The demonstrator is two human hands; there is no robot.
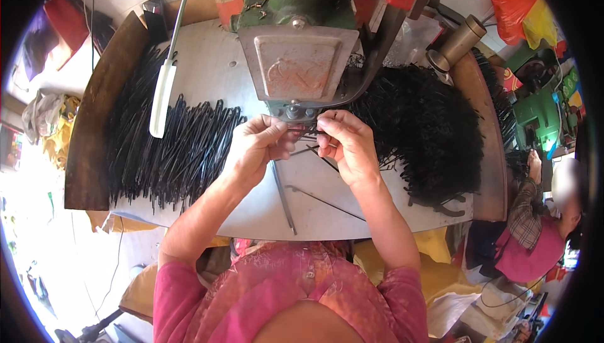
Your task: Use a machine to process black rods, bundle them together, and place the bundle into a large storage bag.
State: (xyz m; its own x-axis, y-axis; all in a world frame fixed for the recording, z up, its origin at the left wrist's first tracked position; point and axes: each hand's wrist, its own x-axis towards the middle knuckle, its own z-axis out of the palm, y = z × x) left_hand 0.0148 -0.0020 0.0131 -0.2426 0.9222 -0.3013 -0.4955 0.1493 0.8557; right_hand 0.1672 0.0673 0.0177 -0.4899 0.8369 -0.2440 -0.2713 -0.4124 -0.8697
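Note:
My left hand (pixel 259 145) and my right hand (pixel 347 143) are both closed in a pinch, close together under the head of a green machine (pixel 299 60). A thin black strip (pixel 304 131) runs between my fingertips, held at each side. Just beyond it is the machine's lower tool (pixel 294 111), very near my fingers. Whether the strip touches the tool is hidden. Below my hands a few loose strips lie on the metal table (pixel 251 211), among them a long grey-black strip (pixel 283 198).
Long black strips form a pile (pixel 182 154) at the left; a tangled heap (pixel 434 129) of black pieces covers the right. A wooden rim (pixel 94 123) borders the table. A white lamp (pixel 163 101) hangs over the left pile. At far right another person (pixel 535 236) sits by a green machine.

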